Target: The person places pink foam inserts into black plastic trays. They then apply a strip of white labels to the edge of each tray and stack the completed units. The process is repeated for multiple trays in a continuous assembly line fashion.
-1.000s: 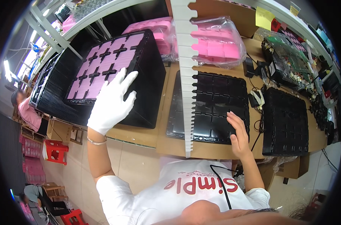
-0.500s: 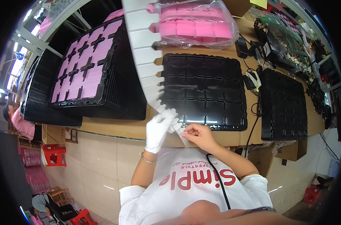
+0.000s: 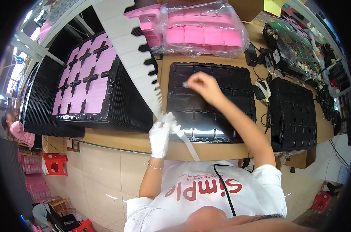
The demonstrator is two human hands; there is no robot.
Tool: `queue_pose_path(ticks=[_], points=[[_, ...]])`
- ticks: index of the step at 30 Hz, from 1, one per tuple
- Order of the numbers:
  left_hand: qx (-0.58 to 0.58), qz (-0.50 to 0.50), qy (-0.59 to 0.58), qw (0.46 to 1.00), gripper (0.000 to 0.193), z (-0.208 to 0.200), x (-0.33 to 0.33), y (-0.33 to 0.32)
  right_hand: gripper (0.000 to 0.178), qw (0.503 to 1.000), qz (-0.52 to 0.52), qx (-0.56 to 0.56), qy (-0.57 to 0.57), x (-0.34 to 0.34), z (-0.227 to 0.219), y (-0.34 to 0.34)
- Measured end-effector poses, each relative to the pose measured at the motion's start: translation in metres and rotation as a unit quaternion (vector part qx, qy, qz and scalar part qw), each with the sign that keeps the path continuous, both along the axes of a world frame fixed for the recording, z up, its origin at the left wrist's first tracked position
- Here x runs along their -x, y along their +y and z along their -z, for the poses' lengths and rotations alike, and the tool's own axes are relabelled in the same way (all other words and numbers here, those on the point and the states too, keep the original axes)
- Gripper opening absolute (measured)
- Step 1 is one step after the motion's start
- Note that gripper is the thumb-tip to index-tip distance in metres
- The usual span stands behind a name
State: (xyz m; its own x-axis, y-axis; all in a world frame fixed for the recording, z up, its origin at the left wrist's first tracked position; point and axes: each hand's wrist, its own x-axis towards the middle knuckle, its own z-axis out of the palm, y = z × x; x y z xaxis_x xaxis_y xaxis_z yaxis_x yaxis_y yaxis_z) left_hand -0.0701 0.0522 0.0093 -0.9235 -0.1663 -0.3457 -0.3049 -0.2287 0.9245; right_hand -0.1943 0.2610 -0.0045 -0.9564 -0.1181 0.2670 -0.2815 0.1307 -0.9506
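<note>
My left hand (image 3: pixel 160 137), in a white glove, is closed round a long white strip of labels (image 3: pixel 130 54). The strip rises up and to the left with a notched right edge, and its narrow tail hangs below the glove toward the table's front edge. My bare right hand (image 3: pixel 207 88) is pinched over a black plastic tray (image 3: pixel 231 116) divided into compartments. A small whitish label (image 3: pixel 185 84) shows at its fingertips. Whether the label touches the tray I cannot tell.
Left stands a tall stack of black trays with pink foam (image 3: pixel 80 73) in the top one. Behind lie bagged pink foam pieces (image 3: pixel 202 34). Another tray stack (image 3: pixel 293 116) stands at right, with cables (image 3: pixel 266 112) beside it and circuit boards (image 3: pixel 295 46) at far right.
My right hand has left the strip beside my left glove and moved forward over the tray with the small label. The strip's upper part has swung left.
</note>
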Motion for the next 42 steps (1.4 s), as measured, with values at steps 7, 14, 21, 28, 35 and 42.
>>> queue_pose_path(ticks=[7, 14, 21, 28, 35, 42], points=[[-0.031, 0.029, -0.020, 0.999, 0.023, 0.006, 0.005, 0.002, 0.010, 0.932, -0.002, -0.356, 0.066, 0.127, 0.037, -0.007], [-0.046, 0.066, -0.068, 0.994, 0.027, 0.006, 0.005, -0.007, 0.013, 0.887, 0.001, -0.461, 0.037, 0.133, 0.032, -0.016], [-0.060, 0.057, -0.060, 0.995, 0.021, -0.003, 0.007, -0.002, 0.019, 0.891, -0.011, -0.454, 0.000, 0.132, 0.024, -0.016], [-0.066, 0.059, -0.061, 0.994, 0.020, -0.002, 0.006, -0.004, 0.018, 0.886, 0.003, -0.463, -0.019, 0.133, 0.022, -0.017], [-0.038, 0.063, -0.042, 0.996, 0.021, 0.008, 0.006, -0.005, 0.015, 0.886, 0.024, -0.463, -0.036, 0.132, 0.022, -0.019], [-0.060, 0.039, -0.047, 0.996, 0.020, 0.003, 0.006, -0.003, 0.015, 0.955, -0.127, -0.268, 0.015, 0.118, 0.030, -0.016]])
